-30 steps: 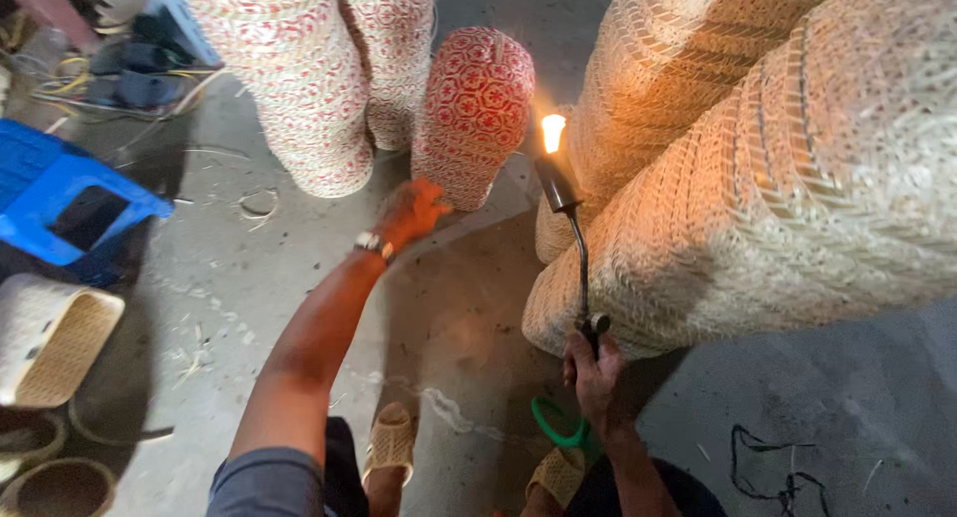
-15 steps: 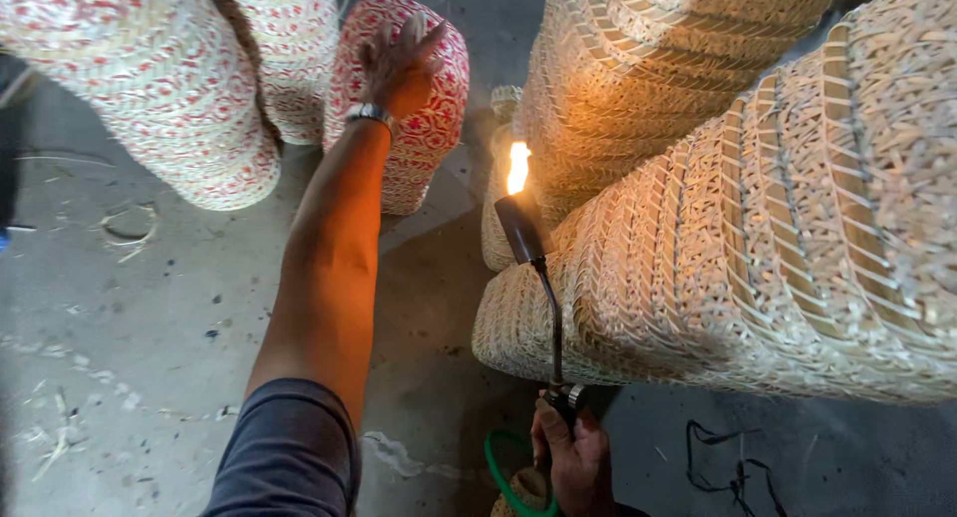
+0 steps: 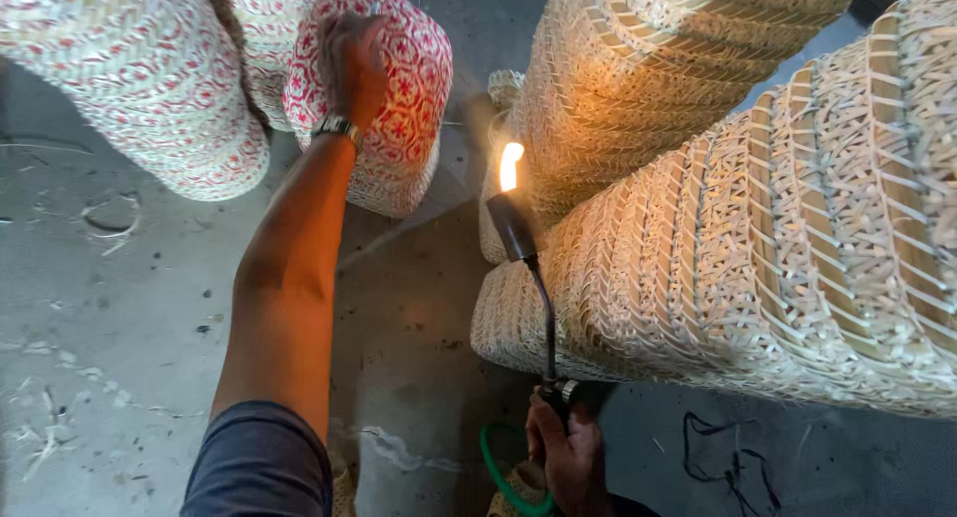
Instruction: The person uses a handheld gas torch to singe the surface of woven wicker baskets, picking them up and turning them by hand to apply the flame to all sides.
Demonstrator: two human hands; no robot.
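**Inspector A:** We are looking down at the left hand point(image 3: 354, 63), arm stretched forward, and it is gripping the top of a red-and-white patterned woven basket point(image 3: 389, 118), fingers curled over its upper surface. That basket is standing on the concrete floor point(image 3: 110, 318), just beside two larger stacks of the same red-and-white weave point(image 3: 150, 88) at the upper left. A metal watch band point(image 3: 337, 128) is showing at the wrist.

**Inspector B:** We are recording the right hand point(image 3: 570, 455) at the bottom edge of the view, closed around the handle of a gas torch point(image 3: 528, 278). The torch's thin black tube is rising from the hand to a dark burner head, and a yellow flame point(image 3: 509, 166) is burning at its tip.

**Inspector A:** We are noting that the flame is standing close against the pale natural-cane baskets point(image 3: 758, 238) lying on their sides to the right; the weave nearest it is glowing orange. Whether the flame is touching the cane, we cannot tell.

**Inspector B:** We are also seeing a green hose point(image 3: 493, 467) curving beside the right hand, a loose black cord point(image 3: 723, 457) lying on the floor at lower right, and cane scraps point(image 3: 45, 447) scattered at lower left. The patterned basket and the torch are well apart.
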